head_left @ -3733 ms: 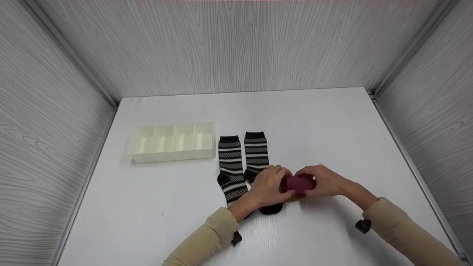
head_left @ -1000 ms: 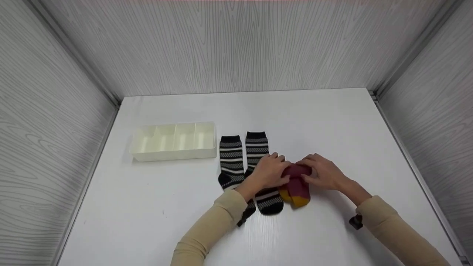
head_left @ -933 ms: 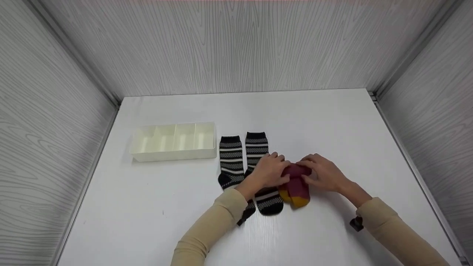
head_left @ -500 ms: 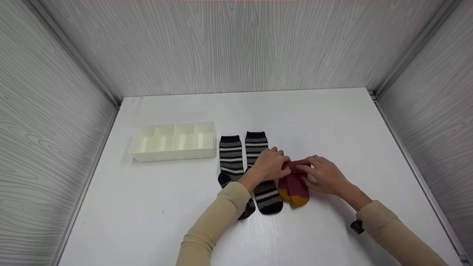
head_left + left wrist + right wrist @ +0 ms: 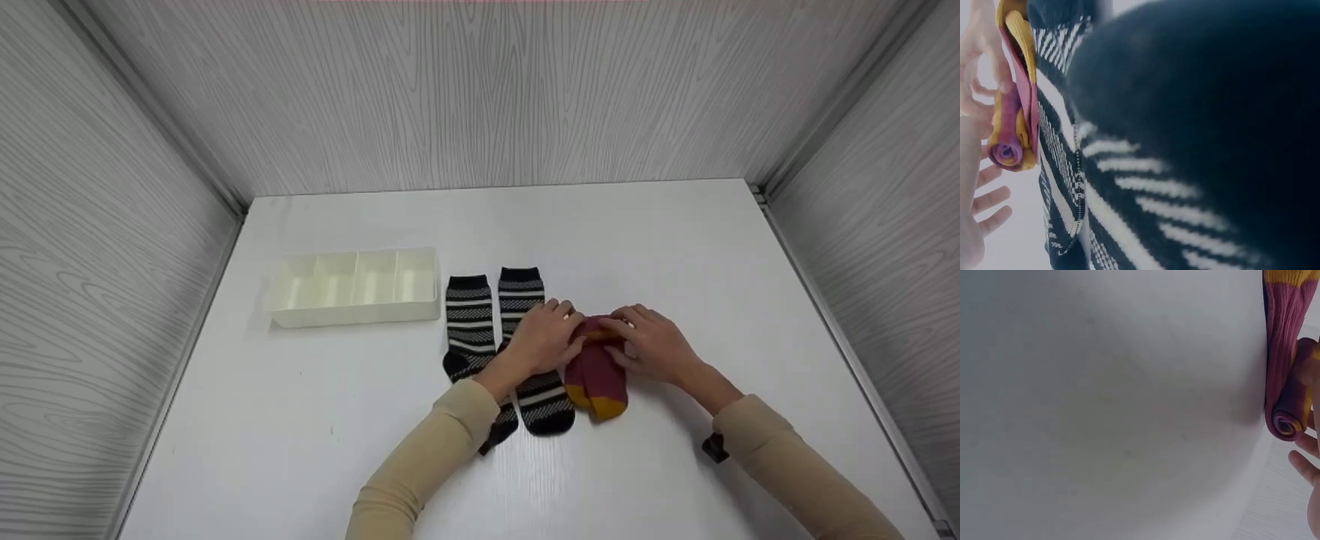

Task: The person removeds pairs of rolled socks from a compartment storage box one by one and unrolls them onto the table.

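Observation:
A pair of maroon socks (image 5: 600, 375) with mustard toes lies on the table, toes toward me. Their far end is wound into a roll (image 5: 600, 328), whose spiral end (image 5: 1006, 152) shows in the left wrist view. My left hand (image 5: 541, 336) holds the roll's left end between thumb and fingers, its forearm crossing the striped socks. At the right end my right hand (image 5: 654, 345) grips the same roll, thumb on the near side. In the right wrist view the roll (image 5: 1294, 396) sits over the flat sock fabric (image 5: 1283, 332).
Two black, grey and white striped socks (image 5: 469, 322) lie side by side left of the maroon pair, partly under my left arm. Farther left stands a white box (image 5: 352, 313) with several compartments. Grey wood-grain panels (image 5: 480, 97) enclose the white table (image 5: 300, 420) at back and sides.
Earlier, both hands held a maroon bundle nearer me; since then the mustard toes have come to lie flat in view. Over the last second the hands shifted slightly away, and mustard shows on the roll.

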Tool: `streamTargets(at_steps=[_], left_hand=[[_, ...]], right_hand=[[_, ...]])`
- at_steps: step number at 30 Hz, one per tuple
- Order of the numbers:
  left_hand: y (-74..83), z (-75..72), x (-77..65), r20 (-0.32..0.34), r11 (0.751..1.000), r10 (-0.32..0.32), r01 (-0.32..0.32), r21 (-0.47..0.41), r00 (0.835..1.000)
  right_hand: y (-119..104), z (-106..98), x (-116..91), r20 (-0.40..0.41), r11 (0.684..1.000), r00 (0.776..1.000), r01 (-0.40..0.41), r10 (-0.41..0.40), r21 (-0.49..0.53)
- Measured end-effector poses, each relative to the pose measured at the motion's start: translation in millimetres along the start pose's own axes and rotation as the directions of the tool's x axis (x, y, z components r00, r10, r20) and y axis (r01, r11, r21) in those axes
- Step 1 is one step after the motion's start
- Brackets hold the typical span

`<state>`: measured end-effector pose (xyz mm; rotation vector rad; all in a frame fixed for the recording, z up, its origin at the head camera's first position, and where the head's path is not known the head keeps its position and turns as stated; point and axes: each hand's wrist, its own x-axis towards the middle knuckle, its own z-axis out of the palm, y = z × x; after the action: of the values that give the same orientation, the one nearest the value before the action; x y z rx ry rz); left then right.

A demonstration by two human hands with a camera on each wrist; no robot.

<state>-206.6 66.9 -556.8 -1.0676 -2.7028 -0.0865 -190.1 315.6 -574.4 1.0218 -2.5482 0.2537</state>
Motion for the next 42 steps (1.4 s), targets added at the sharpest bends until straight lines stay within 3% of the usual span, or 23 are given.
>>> streamTargets(at_steps=[7, 15, 24, 28, 33, 37, 42], left_hand=[[4.4, -3.1, -8.4, 0.030, 1.000, -0.023, 0.024, -0.020, 0.999], [5.8, -2.9, -11.3, 0.036, 0.998, -0.052, 0.053, -0.019, 0.998], [5.2, -2.4, -8.1, 0.039, 1.000, -0.018, 0.017, 0.022, 0.999], [2.8, -0.1, -4.3, 0.044, 0.999, -0.019, 0.017, 0.041, 0.999], [-1.7, 3.4, 2.7, 0.063, 0.999, -0.043, 0.043, -0.009, 0.997], [-5.7, 5.9, 8.4, 0.108, 0.996, -0.071, 0.076, -0.040, 0.992], [-10.1, 8.3, 14.5, 0.164, 0.989, -0.104, 0.119, -0.090, 0.981]], right_hand=[[8.8, 0.6, 11.2, 0.129, 0.991, 0.988, -0.096, 0.083, 0.098], [9.5, -2.6, 24.5, 0.252, 0.972, 0.959, -0.171, 0.127, 0.160], [1.0, -2.9, 25.2, 0.315, 0.946, 0.938, -0.226, 0.146, 0.233], [-1.4, -3.8, 21.1, 0.260, 0.950, 0.954, -0.211, 0.149, 0.231], [0.7, -2.8, 13.8, 0.064, 0.983, 0.996, -0.068, 0.058, 0.170], [0.9, -0.5, 9.0, -0.061, 0.996, 0.997, 0.042, -0.037, 0.083], [-4.1, 1.0, 5.2, -0.082, 0.995, 0.992, 0.094, -0.092, 0.030]])
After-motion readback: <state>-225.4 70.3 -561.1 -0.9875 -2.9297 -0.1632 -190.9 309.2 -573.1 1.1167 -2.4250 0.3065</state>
